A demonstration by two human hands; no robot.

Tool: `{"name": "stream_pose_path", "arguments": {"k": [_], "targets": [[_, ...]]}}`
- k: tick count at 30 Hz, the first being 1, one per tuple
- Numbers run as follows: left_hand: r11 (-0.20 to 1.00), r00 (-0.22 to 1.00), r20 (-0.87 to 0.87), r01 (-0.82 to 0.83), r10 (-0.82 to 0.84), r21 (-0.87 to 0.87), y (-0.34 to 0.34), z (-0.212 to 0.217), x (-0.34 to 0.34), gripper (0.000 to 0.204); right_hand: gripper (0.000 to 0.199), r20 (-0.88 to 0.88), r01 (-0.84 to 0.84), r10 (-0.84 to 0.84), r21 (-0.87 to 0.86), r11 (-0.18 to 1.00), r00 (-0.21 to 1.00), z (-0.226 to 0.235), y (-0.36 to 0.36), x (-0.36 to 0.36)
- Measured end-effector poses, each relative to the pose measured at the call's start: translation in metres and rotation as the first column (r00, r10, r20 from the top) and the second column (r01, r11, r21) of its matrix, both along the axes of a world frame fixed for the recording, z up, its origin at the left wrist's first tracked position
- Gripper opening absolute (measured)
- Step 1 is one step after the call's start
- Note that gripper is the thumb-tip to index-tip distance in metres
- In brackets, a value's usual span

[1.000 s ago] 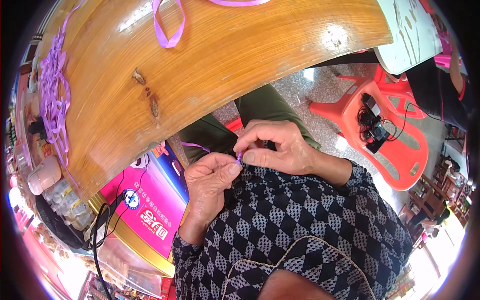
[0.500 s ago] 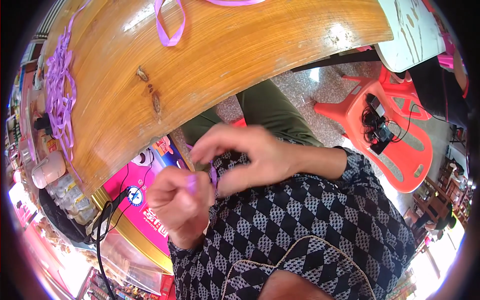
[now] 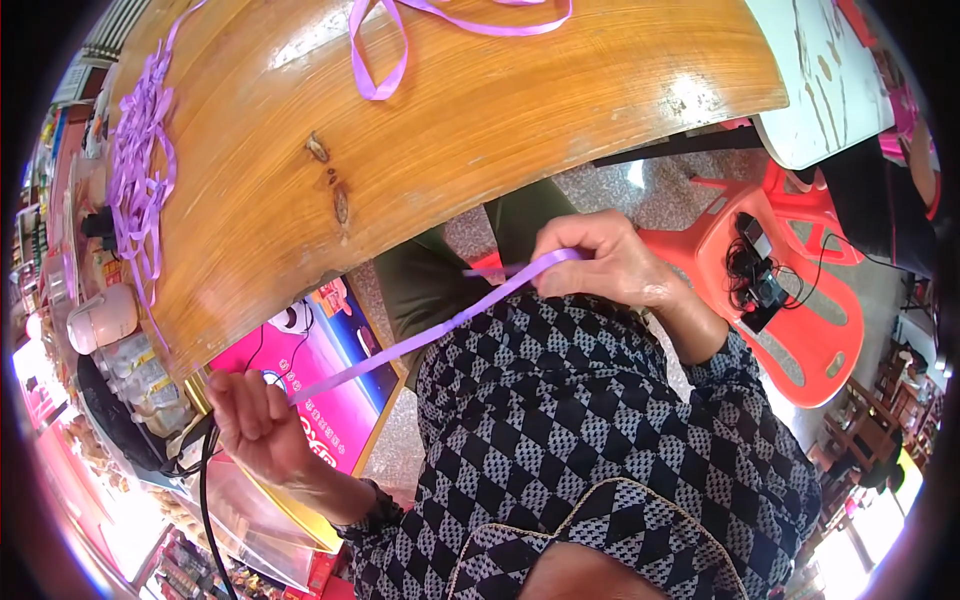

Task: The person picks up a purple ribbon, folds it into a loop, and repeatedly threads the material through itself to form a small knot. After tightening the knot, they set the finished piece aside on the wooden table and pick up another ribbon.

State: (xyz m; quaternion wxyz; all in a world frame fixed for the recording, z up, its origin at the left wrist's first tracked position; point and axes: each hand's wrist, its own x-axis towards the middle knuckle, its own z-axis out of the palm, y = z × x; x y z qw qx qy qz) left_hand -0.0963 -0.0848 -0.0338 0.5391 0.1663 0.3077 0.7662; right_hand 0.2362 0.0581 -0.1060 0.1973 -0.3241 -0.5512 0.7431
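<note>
A purple ribbon stretches slantwise between my two hands, above my lap. Its lower end is in the curled fingers of my left hand, at the lower left beside the pink printed panel. My right hand, higher up near the table's edge, pinches the other end between thumb and fingers. A short tail of ribbon sticks out to the left of that hand. About midway along the taut stretch there is a small darker spot that may be a knot; it is too small to be sure.
On the wooden table lie a purple ribbon loop at the far side and a tangled ribbon heap at the left. A red plastic stool holding black cables stands to the right. A pink container sits at the left edge.
My hands were close together in front of my body; they have moved apart, left hand down-left and right hand up-right. The ribbon is now pulled straight between them.
</note>
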Motion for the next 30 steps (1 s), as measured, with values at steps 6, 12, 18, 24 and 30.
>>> {"name": "stream_pose_path", "arguments": {"k": [6,12,18,24,30], "targets": [[0.603,0.365,-0.910,-0.687,-0.197,-0.406,-0.019,-0.082,-0.030,0.045,0.012,0.100,0.054,-0.054,0.002,0.999,0.994,0.001,-0.005,0.017],[0.892,0.392,-0.820,0.006,-0.418,-0.452,0.034,-0.052,0.101,0.050,0.010,0.157,-0.237,0.180,0.706,0.667,0.971,-0.003,-0.036,-0.042],[0.582,0.650,-0.204,0.441,-0.732,-0.683,0.044,-0.045,0.110,0.033,0.008,0.047,-0.068,0.050,0.560,0.826,0.998,0.009,-0.009,-0.024],[0.762,0.811,-0.098,0.491,-0.577,-0.423,0.022,-0.062,0.081,0.018,0.007,0.147,0.076,-0.085,0.066,0.995,0.985,0.005,0.001,0.025],[0.895,0.919,0.205,0.381,-0.338,-0.233,0.035,-0.068,0.083,0.028,0.009,0.256,0.208,-0.234,0.125,0.970,0.938,-0.019,-0.016,0.017]]}}
